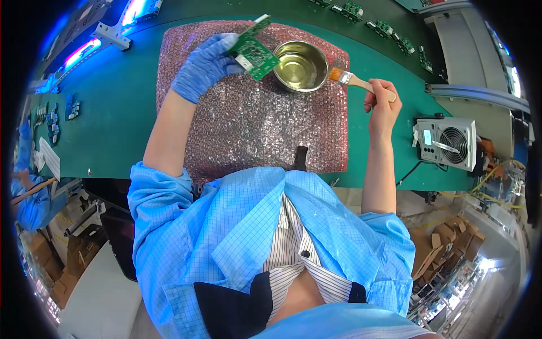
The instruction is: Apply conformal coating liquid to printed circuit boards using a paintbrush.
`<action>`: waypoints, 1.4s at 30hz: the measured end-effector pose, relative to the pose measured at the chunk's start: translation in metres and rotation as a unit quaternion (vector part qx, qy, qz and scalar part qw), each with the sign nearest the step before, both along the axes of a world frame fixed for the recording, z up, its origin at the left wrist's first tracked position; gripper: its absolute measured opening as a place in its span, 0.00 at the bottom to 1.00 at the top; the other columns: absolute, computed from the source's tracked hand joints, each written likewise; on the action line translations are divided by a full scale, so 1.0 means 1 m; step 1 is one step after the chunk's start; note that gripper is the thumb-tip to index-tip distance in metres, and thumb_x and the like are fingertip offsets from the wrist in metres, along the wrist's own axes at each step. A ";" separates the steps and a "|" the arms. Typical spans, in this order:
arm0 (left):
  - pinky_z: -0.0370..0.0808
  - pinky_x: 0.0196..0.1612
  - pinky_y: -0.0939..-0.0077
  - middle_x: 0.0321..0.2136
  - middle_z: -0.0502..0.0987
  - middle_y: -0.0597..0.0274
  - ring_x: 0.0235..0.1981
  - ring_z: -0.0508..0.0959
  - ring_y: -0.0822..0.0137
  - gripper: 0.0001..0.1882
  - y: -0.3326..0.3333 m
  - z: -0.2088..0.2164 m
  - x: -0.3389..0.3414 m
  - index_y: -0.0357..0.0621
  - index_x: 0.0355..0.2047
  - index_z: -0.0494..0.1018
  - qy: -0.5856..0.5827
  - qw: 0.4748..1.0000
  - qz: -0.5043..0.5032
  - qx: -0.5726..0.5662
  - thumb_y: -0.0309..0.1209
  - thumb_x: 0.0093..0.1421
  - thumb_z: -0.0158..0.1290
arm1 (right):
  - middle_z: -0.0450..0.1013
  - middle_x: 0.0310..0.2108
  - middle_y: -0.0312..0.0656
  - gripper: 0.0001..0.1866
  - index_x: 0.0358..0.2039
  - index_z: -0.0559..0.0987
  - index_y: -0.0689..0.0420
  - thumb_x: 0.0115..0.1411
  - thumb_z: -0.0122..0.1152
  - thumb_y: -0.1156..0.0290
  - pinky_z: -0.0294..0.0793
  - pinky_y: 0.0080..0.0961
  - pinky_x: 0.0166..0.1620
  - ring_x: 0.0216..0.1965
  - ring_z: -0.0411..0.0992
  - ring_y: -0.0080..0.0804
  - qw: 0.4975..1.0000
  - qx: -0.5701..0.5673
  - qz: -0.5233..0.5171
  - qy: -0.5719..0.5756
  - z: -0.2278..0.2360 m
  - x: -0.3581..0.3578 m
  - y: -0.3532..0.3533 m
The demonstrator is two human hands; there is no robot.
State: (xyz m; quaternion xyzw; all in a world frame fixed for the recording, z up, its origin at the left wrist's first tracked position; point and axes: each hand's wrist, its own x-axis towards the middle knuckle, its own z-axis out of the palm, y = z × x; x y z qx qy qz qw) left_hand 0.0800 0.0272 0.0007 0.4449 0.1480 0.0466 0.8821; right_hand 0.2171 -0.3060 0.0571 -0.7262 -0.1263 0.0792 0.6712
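My gloved left hand (204,63) grasps a green printed circuit board (258,56), held at the left of a metal bowl (301,89). My bare right hand (385,100) grips a flat bristle brush (359,82) by its wooden handle

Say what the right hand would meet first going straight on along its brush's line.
The right hand, brush leading, would likely meet the metal bowl first, though its height is unclear here.

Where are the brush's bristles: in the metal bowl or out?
Out: the orange bristles show beside the metal bowl, just right of its rim.
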 end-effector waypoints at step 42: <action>0.79 0.34 0.78 0.36 0.77 0.65 0.35 0.78 0.72 0.17 -0.047 0.025 0.021 0.45 0.44 0.74 0.017 0.984 -0.043 0.171 0.37 0.55 0.57 | 0.69 0.17 0.32 0.08 0.34 0.75 0.59 0.61 0.54 0.67 0.63 0.14 0.22 0.19 0.66 0.15 0.961 -0.046 0.224 -0.154 0.014 -0.039 0.069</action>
